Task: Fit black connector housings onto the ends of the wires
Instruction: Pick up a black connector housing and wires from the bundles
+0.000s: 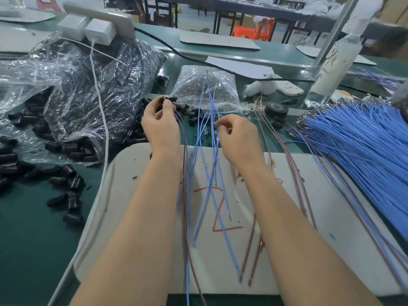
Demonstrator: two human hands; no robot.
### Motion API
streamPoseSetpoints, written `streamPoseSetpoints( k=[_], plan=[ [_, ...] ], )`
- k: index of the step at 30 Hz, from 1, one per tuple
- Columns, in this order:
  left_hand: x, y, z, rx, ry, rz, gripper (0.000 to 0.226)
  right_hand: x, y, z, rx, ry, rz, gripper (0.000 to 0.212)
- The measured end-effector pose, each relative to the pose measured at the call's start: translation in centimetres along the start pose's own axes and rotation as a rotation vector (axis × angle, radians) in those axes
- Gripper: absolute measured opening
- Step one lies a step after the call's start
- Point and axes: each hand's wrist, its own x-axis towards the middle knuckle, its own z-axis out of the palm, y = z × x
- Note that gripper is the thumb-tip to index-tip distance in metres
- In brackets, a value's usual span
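Head view, centre of frame: left hand (160, 124) raised over the far edge of the white board (216, 274), thumb and curled fingers closed round a black connector housing (172, 99) at its fingertips; a blue and a brown trailing wire (186, 155) run from that grip toward the lower edge of the frame. Right hand (238, 138), just right of centre, fingers curled, thumb and forefinger apparently pinching a loose blue wire (212, 107) whose upper end rises before the small clear bag (192, 85). Whether any terminal is seated in the housing cannot be told; the fingers hide it.

Judged step: feeding a wire end into the housing. To do it well, hold the housing steady with its opening facing the incoming wire; grip the wire close behind its end so that it does not buckle; push straight until seated; tug lightly to check.

Outward: the board bears a red figure 2 and scattered wires; spare black housings (70, 171) lie on the green mat (33, 239) at left, beside a large clear bag (88, 80) in the upper left; a thick blue wire bundle (353, 142) fans along the right edge; a black tape roll (276, 109) sits between small bag and bundle.
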Motion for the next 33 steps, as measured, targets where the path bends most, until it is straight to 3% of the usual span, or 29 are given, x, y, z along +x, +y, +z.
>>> streamPoseSetpoints(
  k=[3,6,10,14,18,20,23,27,33],
  plan=[
    [0.1,-0.3,0.2,0.026,0.016,-0.002,0.016,1.0,-0.6,1.6,-0.229,-0.123,0.023,0.026],
    [-0.1,-0.4,0.4,0.026,-0.022,-0.025,0.016,1.7,-0.9,3.0,-0.434,-0.122,0.039,0.022],
    [-0.6,-0.6,0.7,0.067,-0.063,-0.041,0.011,2.4,-1.1,4.4,-0.509,-0.122,0.070,0.022],
    [-0.8,-0.7,0.9,0.089,-0.206,-0.014,0.013,2.2,-0.4,3.5,-0.412,-0.055,0.073,0.023],
    [-1.7,-0.7,1.5,0.188,-0.427,0.100,0.019,1.7,0.6,-0.1,0.219,0.115,0.132,0.009],
    [-2.2,-0.8,1.9,0.256,-0.519,0.145,0.023,1.1,1.0,-1.8,0.397,0.106,0.135,0.019],
    [-2.9,-1.1,2.2,0.332,-0.627,0.178,0.023,0.1,1.4,-2.6,0.318,0.086,0.044,0.025],
    [-3.4,-1.4,2.2,0.406,-0.677,0.203,0.017,-0.9,1.4,-2.1,0.265,0.085,-0.053,0.016],
    [-3.6,-2.0,1.9,0.702,-0.572,0.447,0.017,-1.2,1.5,-1.0,0.213,0.174,-0.076,0.012]
  ],
)
